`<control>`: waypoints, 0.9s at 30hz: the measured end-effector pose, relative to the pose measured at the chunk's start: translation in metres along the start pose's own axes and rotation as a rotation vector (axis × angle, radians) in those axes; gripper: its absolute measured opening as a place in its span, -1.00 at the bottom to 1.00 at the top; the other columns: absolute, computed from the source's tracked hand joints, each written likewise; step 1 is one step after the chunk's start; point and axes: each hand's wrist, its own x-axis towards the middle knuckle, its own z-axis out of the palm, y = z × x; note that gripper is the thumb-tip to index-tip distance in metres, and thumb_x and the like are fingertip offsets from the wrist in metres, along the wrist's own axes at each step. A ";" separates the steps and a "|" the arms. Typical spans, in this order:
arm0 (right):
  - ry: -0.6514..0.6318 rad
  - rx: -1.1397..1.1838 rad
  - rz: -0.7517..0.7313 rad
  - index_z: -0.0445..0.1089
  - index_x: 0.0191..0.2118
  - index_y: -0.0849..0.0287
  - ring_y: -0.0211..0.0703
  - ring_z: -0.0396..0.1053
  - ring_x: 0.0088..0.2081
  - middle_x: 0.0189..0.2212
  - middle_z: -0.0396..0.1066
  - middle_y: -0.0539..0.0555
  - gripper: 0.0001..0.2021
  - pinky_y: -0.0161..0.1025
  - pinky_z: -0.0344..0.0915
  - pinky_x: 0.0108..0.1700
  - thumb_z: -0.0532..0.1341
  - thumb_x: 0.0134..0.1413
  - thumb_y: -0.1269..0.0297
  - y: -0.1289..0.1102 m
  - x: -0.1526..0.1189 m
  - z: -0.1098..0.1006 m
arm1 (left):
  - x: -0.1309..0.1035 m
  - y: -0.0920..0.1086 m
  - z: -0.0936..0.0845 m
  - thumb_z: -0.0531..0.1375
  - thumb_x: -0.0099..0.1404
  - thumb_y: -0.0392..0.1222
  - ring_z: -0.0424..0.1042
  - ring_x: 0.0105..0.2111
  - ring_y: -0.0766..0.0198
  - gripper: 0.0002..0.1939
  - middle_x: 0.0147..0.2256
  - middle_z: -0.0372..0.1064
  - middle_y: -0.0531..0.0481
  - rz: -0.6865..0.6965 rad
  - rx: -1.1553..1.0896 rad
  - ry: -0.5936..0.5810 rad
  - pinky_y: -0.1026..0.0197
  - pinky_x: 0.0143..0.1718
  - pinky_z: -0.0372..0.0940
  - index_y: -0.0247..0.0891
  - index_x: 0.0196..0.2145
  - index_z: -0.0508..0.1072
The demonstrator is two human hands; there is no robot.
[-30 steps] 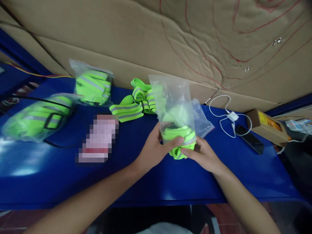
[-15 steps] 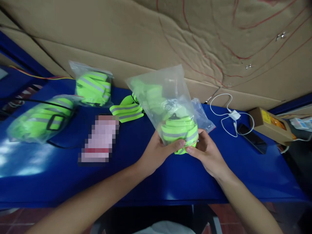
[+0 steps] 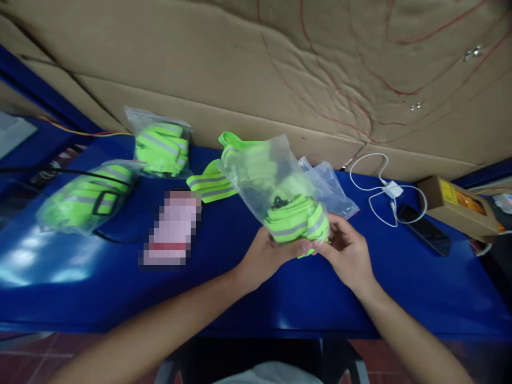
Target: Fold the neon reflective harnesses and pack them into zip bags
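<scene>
Between my two hands is a clear plastic bag [image 3: 256, 165] with a rolled neon-green reflective strap [image 3: 292, 221] in its near end. A bit of strap sticks out at the bag's lower edge. My left hand [image 3: 272, 256] is closed around the left side, thumb on the near edge. My right hand [image 3: 346, 248] grips the right side, its thumb beside the left one; its other fingers are partly hidden. Behind the bag, loose green reflective straps [image 3: 212, 184] lie on the blue table [image 3: 248, 314]. Flat clear bags [image 3: 330, 184] lie just beyond my right hand.
At the left are two filled bags of green straps, one upright [image 3: 162, 149] and one lying [image 3: 88, 200]. A phone with a blurred screen [image 3: 172, 229] is nearer. To the right sit a white charger with cable [image 3: 392, 189], a dark phone [image 3: 426, 232] and a cardboard box [image 3: 460, 208]. Cardboard [image 3: 180, 64] lines the back.
The upper part of the bag has sunk lower and tilts away more, so the rolled strap shows more plainly. Both hands keep hold. The view has shifted slightly left.
</scene>
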 end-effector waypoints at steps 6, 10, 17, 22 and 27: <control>-0.071 0.156 0.109 0.48 -0.01 0.00 -0.06 0.53 -0.14 -0.06 0.55 0.07 -0.59 -0.12 0.51 -0.08 0.50 0.03 0.08 0.001 0.010 -0.001 | 0.002 -0.004 -0.003 0.49 0.13 0.03 0.55 0.04 -0.08 -0.50 -0.04 0.61 -0.16 -0.063 -0.077 0.018 -0.07 0.09 0.42 -0.25 -0.03 0.61; -0.044 0.179 0.172 0.45 -0.03 0.03 -0.08 0.50 -0.09 -0.06 0.51 0.07 -0.58 -0.14 0.46 0.03 0.51 0.01 0.14 0.004 0.009 0.002 | 0.001 -0.005 0.001 0.48 0.16 -0.01 0.49 0.15 -0.08 -0.49 0.07 0.57 -0.15 -0.085 -0.118 0.006 -0.09 0.24 0.31 -0.22 0.03 0.59; 0.139 -0.186 -0.050 0.26 0.05 -0.05 -0.20 0.30 -0.39 -0.38 0.29 -0.10 -0.46 -0.27 0.29 -0.33 0.49 0.01 0.22 0.019 0.011 -0.003 | -0.006 -0.011 0.006 0.45 0.16 0.07 0.56 -0.03 0.01 -0.54 -0.08 0.61 -0.11 -0.193 -0.089 -0.018 0.03 -0.01 0.42 -0.23 -0.06 0.60; -0.008 -0.467 -0.238 0.29 0.24 -0.03 0.00 0.37 0.02 0.03 0.37 0.11 -0.54 -0.08 0.32 0.07 0.30 0.27 0.16 0.016 0.014 -0.011 | -0.003 -0.010 -0.001 0.47 0.09 0.15 0.53 -0.29 0.17 -0.50 -0.25 0.59 -0.09 -0.336 -0.087 -0.019 0.21 -0.31 0.32 -0.26 -0.15 0.61; -0.106 -0.471 -0.280 0.26 0.32 -0.02 0.11 0.35 0.18 0.20 0.34 0.15 -0.32 -0.04 0.33 0.16 0.43 0.10 0.18 0.010 0.014 -0.015 | -0.001 -0.004 -0.005 0.43 0.14 0.16 0.58 -0.20 0.11 -0.48 -0.17 0.59 -0.17 -0.356 -0.174 -0.118 0.20 -0.26 0.34 -0.27 -0.09 0.59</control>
